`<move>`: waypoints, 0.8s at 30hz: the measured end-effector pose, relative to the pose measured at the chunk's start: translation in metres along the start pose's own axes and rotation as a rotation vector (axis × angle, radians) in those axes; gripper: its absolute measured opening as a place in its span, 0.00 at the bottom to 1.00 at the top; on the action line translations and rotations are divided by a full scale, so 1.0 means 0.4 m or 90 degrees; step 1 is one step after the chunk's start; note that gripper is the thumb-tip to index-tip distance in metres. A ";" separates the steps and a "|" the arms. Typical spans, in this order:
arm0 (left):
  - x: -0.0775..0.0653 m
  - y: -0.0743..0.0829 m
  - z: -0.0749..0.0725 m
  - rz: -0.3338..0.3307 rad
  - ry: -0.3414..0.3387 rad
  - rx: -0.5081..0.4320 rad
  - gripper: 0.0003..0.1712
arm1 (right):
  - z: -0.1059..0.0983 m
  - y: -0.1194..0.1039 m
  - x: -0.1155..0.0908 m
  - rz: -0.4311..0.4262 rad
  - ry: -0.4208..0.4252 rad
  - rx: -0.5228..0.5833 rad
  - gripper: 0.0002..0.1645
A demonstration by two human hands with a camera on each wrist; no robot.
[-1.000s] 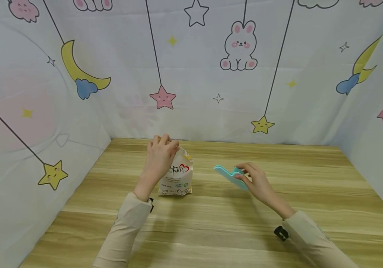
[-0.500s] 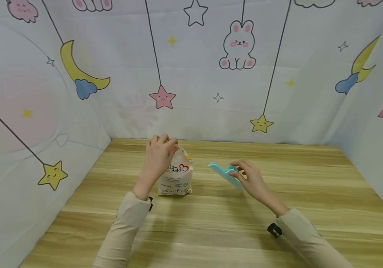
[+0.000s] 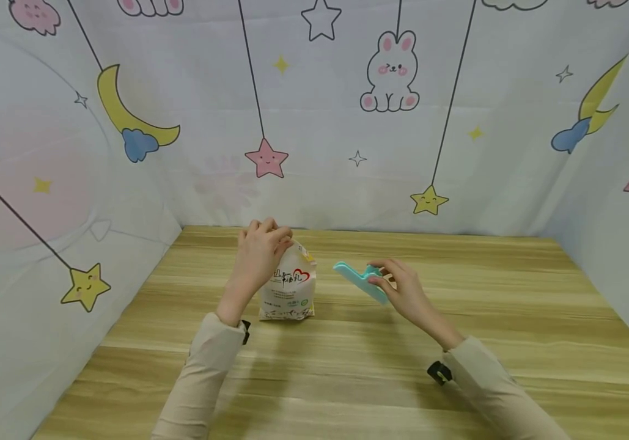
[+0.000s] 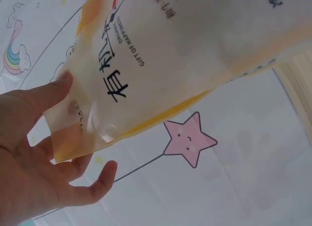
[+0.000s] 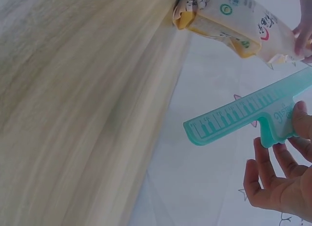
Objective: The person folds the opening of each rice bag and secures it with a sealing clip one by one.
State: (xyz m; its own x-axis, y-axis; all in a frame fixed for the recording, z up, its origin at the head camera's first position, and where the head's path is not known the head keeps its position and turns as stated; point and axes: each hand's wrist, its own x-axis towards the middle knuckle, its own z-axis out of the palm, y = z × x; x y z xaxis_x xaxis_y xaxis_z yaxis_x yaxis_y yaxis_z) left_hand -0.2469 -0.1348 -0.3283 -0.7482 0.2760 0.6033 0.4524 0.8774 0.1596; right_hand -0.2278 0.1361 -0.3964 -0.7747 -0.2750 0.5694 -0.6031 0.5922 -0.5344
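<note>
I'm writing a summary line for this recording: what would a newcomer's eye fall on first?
Probably the turquoise clip, a vivid spot above the wooden table, pinched in the person's right grip. Next, just left of it in the head view, the pale bag with a red heart stands upright, its top held by the left grip. Behind both, the white backdrop shows a winking bunny right of upper centre.
</note>
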 end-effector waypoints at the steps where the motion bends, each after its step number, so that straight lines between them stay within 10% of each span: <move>1: 0.000 0.000 0.000 -0.001 -0.001 0.000 0.06 | 0.000 -0.001 0.001 0.002 0.002 0.004 0.16; 24: -0.001 0.001 -0.007 -0.017 -0.020 -0.024 0.06 | 0.013 -0.022 0.036 0.042 0.020 0.034 0.18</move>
State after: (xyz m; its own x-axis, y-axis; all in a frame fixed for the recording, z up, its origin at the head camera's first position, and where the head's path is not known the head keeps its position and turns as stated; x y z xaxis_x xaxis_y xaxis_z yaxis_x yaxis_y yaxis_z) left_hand -0.2451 -0.1354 -0.3263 -0.7743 0.2658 0.5743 0.4499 0.8694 0.2042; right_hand -0.2344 0.1231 -0.3867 -0.8070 -0.2120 0.5512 -0.5611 0.5665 -0.6035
